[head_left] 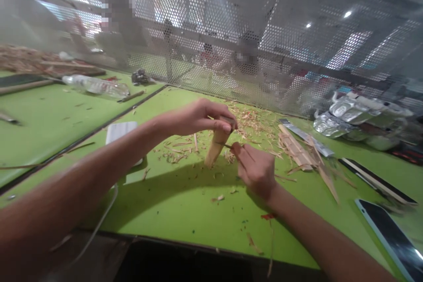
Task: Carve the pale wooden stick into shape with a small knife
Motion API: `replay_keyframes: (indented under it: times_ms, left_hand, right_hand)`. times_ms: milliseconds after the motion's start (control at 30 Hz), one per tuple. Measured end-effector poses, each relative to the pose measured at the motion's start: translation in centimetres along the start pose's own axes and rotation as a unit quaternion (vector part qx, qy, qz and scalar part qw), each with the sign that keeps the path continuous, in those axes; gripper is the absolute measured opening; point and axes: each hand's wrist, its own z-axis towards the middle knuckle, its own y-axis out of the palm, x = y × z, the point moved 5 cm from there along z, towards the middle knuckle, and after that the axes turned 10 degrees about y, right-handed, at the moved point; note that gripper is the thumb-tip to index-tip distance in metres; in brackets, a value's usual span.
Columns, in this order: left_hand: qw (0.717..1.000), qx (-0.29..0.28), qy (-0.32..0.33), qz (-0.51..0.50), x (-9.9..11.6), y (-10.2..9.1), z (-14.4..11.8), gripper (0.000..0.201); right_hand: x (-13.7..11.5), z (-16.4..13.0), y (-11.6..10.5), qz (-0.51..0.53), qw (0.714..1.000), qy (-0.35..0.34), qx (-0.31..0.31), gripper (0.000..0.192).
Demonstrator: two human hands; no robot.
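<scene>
My left hand [211, 116] grips the upper end of a piece of wood [214, 147], which stands tilted with its lower end on the green table [178, 211]. In my right hand [256, 167], closed in a fist, is a thin knife [224, 145]; its narrow blade touches or lies very near the side of the wood, and its handle is hidden in the fingers. Curled wood shavings [251, 121] are scattered behind and around the wood.
Wood strips [297, 150] and a metal ruler [307, 136] lie at right, near a phone [390, 238] and foil-like packages [357, 116]. A white box [121, 130] with a cable sits under my left forearm. A plastic bottle [95, 86] lies at left. A perforated screen [211, 44] borders the back.
</scene>
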Motion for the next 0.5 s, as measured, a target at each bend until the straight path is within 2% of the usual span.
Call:
replay_keyframes:
  times_ms: [133,367,500]
  left_hand:
    - [1.0,0.0,0.001,0.003,-0.3,0.0,0.1,0.023]
    - [1.0,0.011,0.001,-0.002,-1.0,-0.1,-0.1,0.029]
    - [1.0,0.006,0.004,-0.006,-0.8,-0.2,-0.2,0.027]
  right_hand:
    - [0.0,-0.7,0.3,0.013,1.0,-0.007,-0.021,0.013]
    - [-0.4,-2.8,1.8,0.026,0.993,-0.069,-0.095,0.021]
    - [-0.1,-1.4,1.0,0.014,0.999,-0.015,-0.041,0.016]
